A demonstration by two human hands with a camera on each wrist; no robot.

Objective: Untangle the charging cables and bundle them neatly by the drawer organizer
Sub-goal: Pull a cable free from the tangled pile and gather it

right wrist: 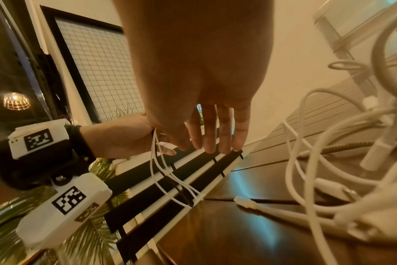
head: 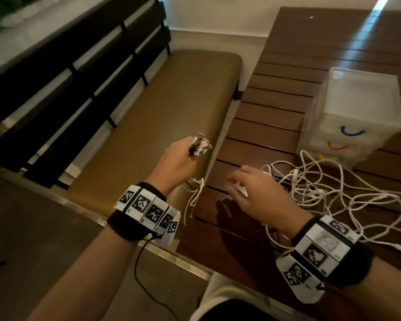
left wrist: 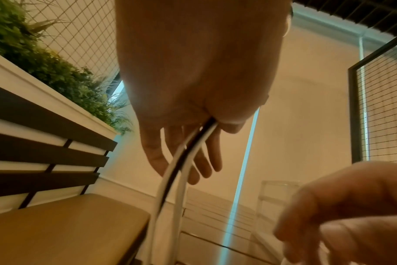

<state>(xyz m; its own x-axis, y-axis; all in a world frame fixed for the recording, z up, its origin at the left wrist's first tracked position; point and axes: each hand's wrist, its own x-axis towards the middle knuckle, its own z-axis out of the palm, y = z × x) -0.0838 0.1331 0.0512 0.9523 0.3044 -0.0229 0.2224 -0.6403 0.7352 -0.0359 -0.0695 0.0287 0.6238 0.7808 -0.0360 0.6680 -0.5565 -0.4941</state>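
Your left hand [head: 178,158] is raised over the bench [head: 148,117], left of the table [head: 287,93], gripping several plugs [head: 199,145] gathered in a bunch, their leads hanging from the palm. Your right hand [head: 255,195] hovers with loose, spread fingers above the table's near edge, holding nothing. The cables [head: 329,191] are mostly a loose white tangle on the table, just near the organizer [head: 357,112]. By my reading you're early: ends collected, but untangling and bundling remain.

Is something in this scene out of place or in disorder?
Yes: the white charging cables lie tangled on the dark slatted wooden table beside the translucent plastic drawer organizer. Some strands hang off its edge from the left hand.
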